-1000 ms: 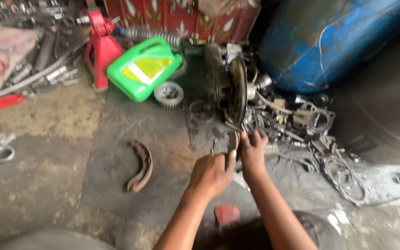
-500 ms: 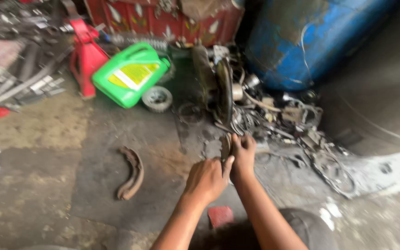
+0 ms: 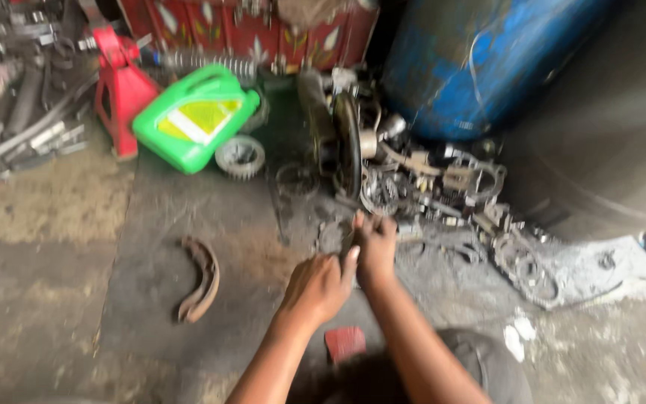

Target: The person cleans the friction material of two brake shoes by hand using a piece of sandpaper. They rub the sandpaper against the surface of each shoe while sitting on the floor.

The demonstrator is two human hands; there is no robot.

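Both hands are working low on the oily floor [image 3: 151,224], close together in front of the heap of metal parts [image 3: 443,194]. The left hand [image 3: 319,286] is curling, fingers closed in a loose fist, its fingertips pressing against the right. The right hand [image 3: 375,243] is wrapping around a small dark piece [image 3: 348,241] that is sticking up between the two hands; the blur is hiding what kind of piece it is, and whether the left hand is gripping it too I cannot tell. That piece is sitting just in front of the upright disc [image 3: 347,146], near the middle of the floor.

A curved brake shoe [image 3: 200,278] is lying well apart to the left. A green jug [image 3: 192,116] and a red stand [image 3: 120,86] are resting toward the far left, a blue drum [image 3: 480,60] at the far right. A small red block [image 3: 345,343] is lying near the person's knees.

To do this well, I judge the hold wants both hands squeezing squarely, wrists steady, since everything here is looking greasy and a slip would be sending the piece into the scrap pile.
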